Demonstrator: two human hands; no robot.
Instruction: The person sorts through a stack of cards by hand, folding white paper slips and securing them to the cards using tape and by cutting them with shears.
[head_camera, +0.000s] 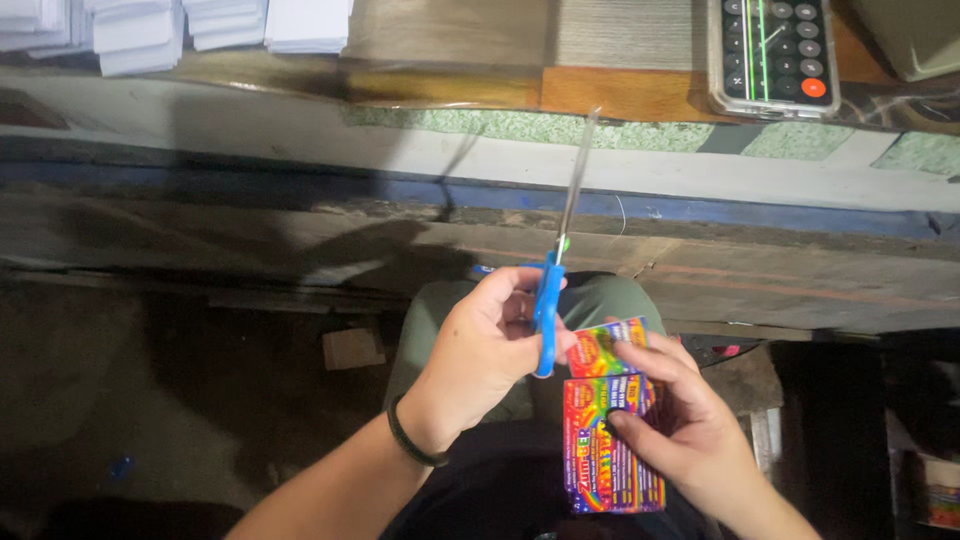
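Fingers of the left hand are curled shut through the blue plastic handles of one pair of scissors, whose thin steel blades are closed together and point up and away toward the counter. A dark band circles that wrist. Just to the right, the right hand grips one flat, glossy packet printed in rainbow colours: the thumb presses on its face and the other fingers wrap behind its right edge. The packet is rectangular, creased across near its top so the upper part tilts away, and its top left corner lies just beside the scissor handles, over the person's lap. Olive cloth covers the knee under both hands.

Beyond the knee runs a worn, scuffed wooden ledge, then a blue stripe and pale speckled green surface. On the counter at the top edge sit several stacks of white paper sheets, at least four, their exact count cut off by the frame. One calculator with dark round keys and a single orange key lies at the top right. One small brown cardboard scrap lies on the dark floor at left.
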